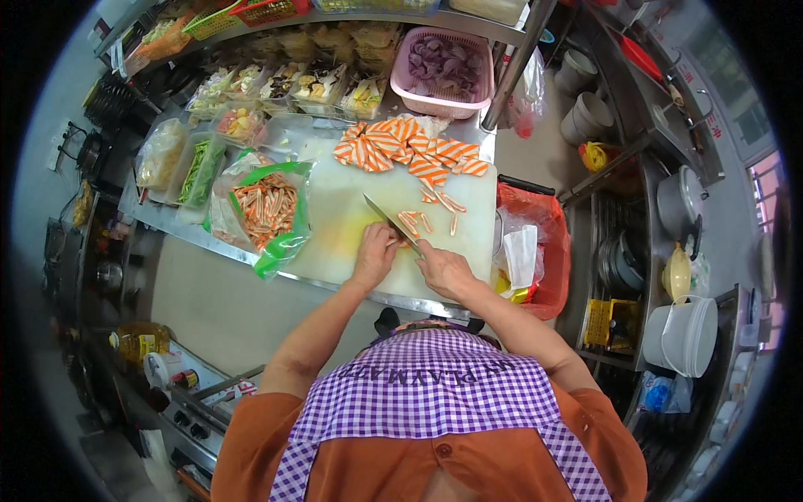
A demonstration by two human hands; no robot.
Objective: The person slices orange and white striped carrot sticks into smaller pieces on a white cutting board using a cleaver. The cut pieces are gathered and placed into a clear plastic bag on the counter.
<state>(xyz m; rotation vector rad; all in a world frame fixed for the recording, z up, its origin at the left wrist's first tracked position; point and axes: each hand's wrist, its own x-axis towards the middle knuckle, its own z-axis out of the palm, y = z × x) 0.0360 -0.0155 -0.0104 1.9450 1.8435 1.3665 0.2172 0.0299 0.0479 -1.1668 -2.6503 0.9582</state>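
My right hand (446, 271) grips the handle of a kitchen knife (390, 216), its blade slanting up and left over a white cutting board (339, 207). Close against the blade, the curled fingers of my left hand (376, 251) hold down a small orange-and-white striped surimi piece (394, 241), mostly hidden. Several cut strips (426, 221) lie just right of the knife. Farther back on the board is a pile of striped surimi slices (392, 144). To the left, an open plastic bag with green edges (282, 245) holds many cut surimi strips (266, 207).
Behind the board stands a pink basket of sliced purple onion (401, 88). Filled clear containers (313, 88) line the back left, near a tub of green vegetables (199, 169). A red-lined bin (552, 270) adjoins the board's right side. A metal shelf post (517, 69) rises at back right.
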